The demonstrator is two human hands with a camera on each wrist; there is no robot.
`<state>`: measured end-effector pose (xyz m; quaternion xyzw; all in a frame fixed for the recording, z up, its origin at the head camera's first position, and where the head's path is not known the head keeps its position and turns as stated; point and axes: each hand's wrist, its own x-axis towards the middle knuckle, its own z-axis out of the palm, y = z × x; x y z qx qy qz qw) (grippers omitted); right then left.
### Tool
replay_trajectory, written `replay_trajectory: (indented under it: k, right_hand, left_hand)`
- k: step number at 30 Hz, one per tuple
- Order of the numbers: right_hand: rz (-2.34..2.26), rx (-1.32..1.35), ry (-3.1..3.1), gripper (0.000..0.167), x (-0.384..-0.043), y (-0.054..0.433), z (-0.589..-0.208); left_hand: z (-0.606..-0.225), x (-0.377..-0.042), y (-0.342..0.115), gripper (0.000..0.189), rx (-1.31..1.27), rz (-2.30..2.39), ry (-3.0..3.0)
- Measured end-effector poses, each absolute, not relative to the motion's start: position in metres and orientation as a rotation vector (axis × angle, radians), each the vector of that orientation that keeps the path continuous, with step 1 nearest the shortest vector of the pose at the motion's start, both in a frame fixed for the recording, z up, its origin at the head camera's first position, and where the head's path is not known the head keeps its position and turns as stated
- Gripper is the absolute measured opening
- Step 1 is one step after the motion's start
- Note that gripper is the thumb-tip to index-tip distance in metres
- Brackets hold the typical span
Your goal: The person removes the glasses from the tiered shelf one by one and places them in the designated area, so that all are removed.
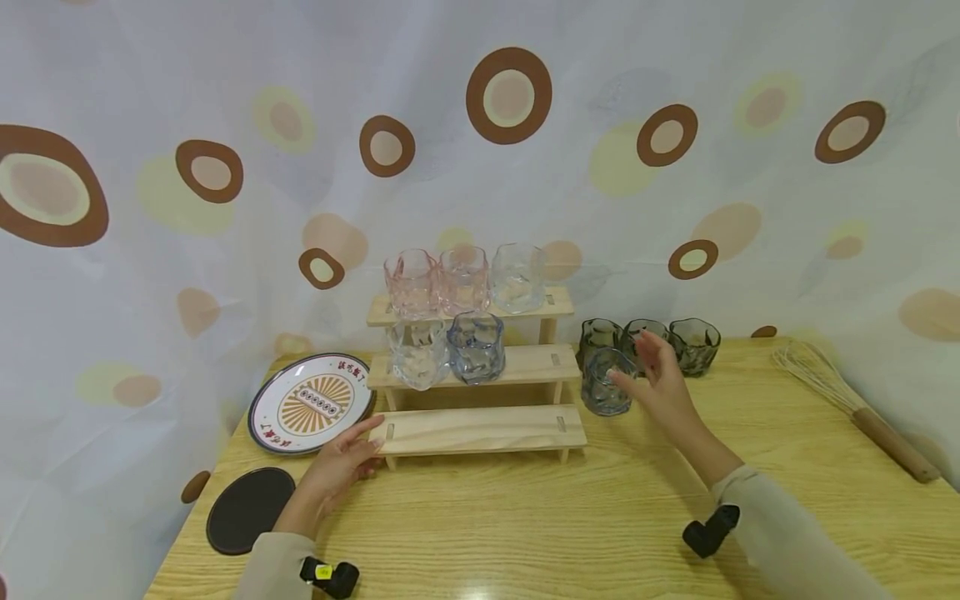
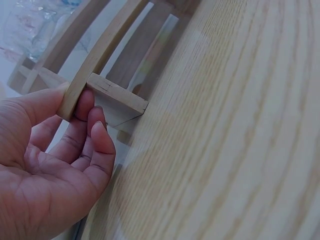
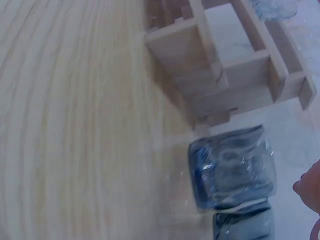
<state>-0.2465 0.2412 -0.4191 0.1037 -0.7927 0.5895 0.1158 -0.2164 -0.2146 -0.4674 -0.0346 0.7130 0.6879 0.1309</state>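
My left hand (image 1: 341,467) pinches the left end of the lowest shelf of a three-tier wooden rack (image 1: 480,431); in the left wrist view the thumb lies on top of the board (image 2: 75,92) and curled fingers are under it. My right hand (image 1: 660,387) is beside a blue-tinted glass (image 1: 606,392) standing right of the rack, thumb and fingers spread apart. In the right wrist view fingertips (image 3: 310,187) show at the right edge, a gap away from that glass (image 3: 232,167). A blue glass (image 1: 476,346) and a clear glass (image 1: 418,354) stand on the middle shelf.
Two pink glasses (image 1: 412,283) and a clear glass (image 1: 517,279) line the top shelf. Three dark grey glasses (image 1: 694,346) stand behind the blue-tinted one. A patterned plate (image 1: 268,408) and black round mat (image 1: 251,510) lie left; a whisk (image 1: 885,437) lies right. A curtain (image 1: 577,200) hangs behind.
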Motion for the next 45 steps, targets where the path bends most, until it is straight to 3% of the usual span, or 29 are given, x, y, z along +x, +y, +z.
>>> replay_trajectory:
  k: [15,45]
  right_hand:
    - [1.884,0.603,-2.242,0.066,-0.255,0.172,-0.398]
    - [1.917,0.674,-2.355,0.085,-0.284,0.089,-0.392]
  left_hand:
    - [-0.465,-0.216,-0.214,0.051,-0.106,2.009,2.057]
    - [-0.468,-0.216,-0.215,0.051,-0.094,2.012,2.06]
